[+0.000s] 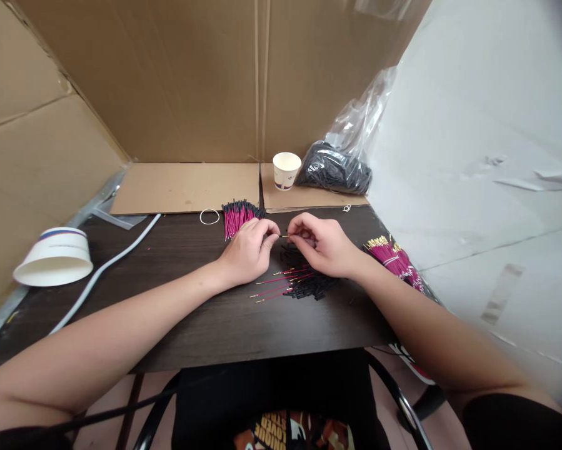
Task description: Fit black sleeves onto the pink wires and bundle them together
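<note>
My left hand (pixel 251 251) and my right hand (pixel 325 245) meet fingertip to fingertip above the dark table, each closed in a pinch. A thin gold-coloured wire terminal (pixel 284 236) shows in the narrow gap between them, at my right fingertips. What my left fingers grip is hidden. Below my right hand lies a pile of short black sleeves (pixel 314 286), with several magenta wires (pixel 274 290) across it, their gold ends pointing left. Behind my left hand rests a bundle of magenta wires with black ends (pixel 238 217).
A tied bundle of gold-tipped magenta wires (pixel 396 257) lies by my right forearm. Farther back stand a paper cup (pixel 286 172) and a clear bag of black pieces (pixel 339 165). A tipped paper cup (pixel 55 253), a grey cable (pixel 107 265) and a white ring (pixel 209 217) are leftward.
</note>
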The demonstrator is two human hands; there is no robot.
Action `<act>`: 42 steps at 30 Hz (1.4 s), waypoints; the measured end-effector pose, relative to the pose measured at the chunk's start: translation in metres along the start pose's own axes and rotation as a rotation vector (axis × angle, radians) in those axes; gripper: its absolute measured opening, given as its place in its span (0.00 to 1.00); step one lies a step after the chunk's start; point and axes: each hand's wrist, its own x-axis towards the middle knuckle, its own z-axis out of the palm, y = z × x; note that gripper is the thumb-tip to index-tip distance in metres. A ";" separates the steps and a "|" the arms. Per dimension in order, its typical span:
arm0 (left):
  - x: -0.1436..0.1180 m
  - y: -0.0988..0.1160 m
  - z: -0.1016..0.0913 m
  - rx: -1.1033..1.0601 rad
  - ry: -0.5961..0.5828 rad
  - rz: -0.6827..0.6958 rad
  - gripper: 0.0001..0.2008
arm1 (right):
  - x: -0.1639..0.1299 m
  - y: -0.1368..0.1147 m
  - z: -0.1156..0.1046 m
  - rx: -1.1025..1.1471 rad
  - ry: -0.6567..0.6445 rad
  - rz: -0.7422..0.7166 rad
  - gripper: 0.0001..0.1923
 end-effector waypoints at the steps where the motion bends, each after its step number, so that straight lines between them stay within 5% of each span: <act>1: 0.000 0.000 0.000 -0.001 -0.001 -0.001 0.05 | 0.000 0.000 0.000 -0.007 -0.002 -0.003 0.04; 14: -0.001 0.010 0.000 -0.150 0.059 -0.028 0.04 | -0.002 0.003 0.002 -0.115 0.025 -0.099 0.06; 42: -0.002 0.011 0.000 -0.130 0.084 -0.006 0.04 | 0.001 0.002 0.003 -0.022 0.057 -0.042 0.07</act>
